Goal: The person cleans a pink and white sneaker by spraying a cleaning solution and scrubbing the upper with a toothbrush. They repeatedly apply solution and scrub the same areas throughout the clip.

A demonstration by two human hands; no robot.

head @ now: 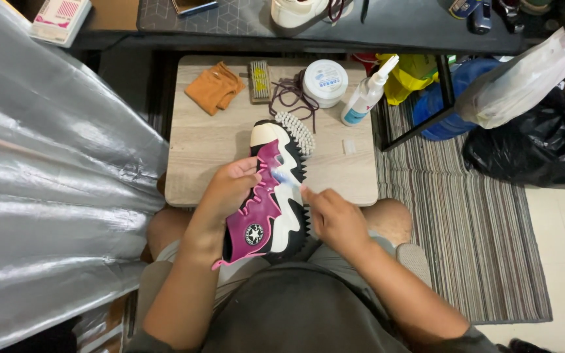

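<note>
Left hand (230, 193) fingers curled around magenta sneaker (271, 196), right hand (335, 219) fingers pinched on small brush (284, 178)

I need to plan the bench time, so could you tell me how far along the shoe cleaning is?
Done: the laces are out, lying on the small table. In hand: the left hand steadies the magenta shoe while the right hand works a small brush on its side. How clean the sole is cannot be told.
</note>
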